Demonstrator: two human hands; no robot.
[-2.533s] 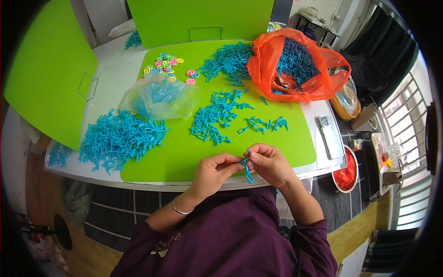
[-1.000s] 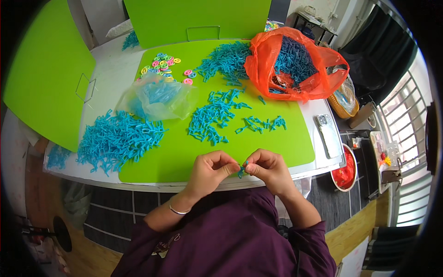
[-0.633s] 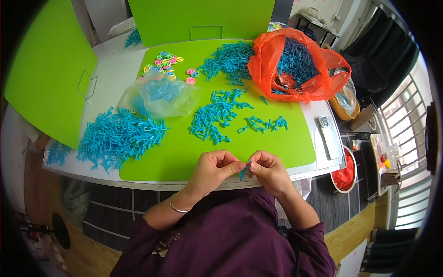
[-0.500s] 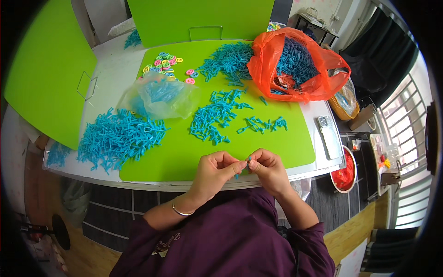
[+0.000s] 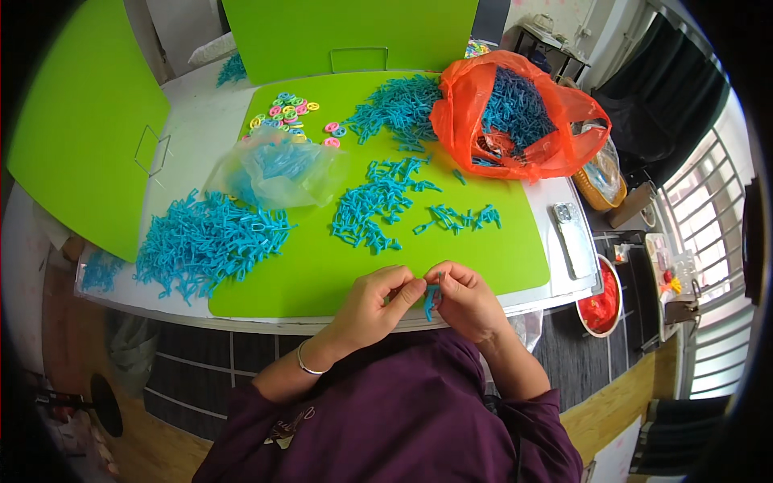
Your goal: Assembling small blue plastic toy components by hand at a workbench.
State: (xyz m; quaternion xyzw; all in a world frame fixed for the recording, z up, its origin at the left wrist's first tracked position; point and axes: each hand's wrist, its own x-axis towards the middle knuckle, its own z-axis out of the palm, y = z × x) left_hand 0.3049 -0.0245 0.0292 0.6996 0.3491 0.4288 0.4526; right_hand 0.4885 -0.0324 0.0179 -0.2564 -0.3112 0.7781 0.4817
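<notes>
Both hands meet over the front edge of the table. My right hand point(image 5: 465, 299) pinches a small turquoise plastic clip piece point(image 5: 430, 304) that hangs down between the hands. My left hand point(image 5: 377, 299) is closed beside it, thumb against the bent fingers; whatever its fingertips hold is hidden. Just beyond, on the green board point(image 5: 306, 282), lie a small row of loose turquoise pieces point(image 5: 459, 218) and a larger spread of them point(image 5: 374, 201). A big heap of similar pieces point(image 5: 211, 241) lies to the left of my hands.
A red plastic bag point(image 5: 459, 105) full of darker blue pieces stands at the far right, beside another turquoise heap point(image 5: 394, 109). A translucent bag point(image 5: 314, 173) sits near colourful rings point(image 5: 290, 110). A phone point(image 5: 573, 241) lies at the right edge; a red-filled basin point(image 5: 600, 306) stands beyond.
My hands have drawn slightly apart and turned, so more of the turquoise piece shows hanging between them. The heaps and bags stay where they were.
</notes>
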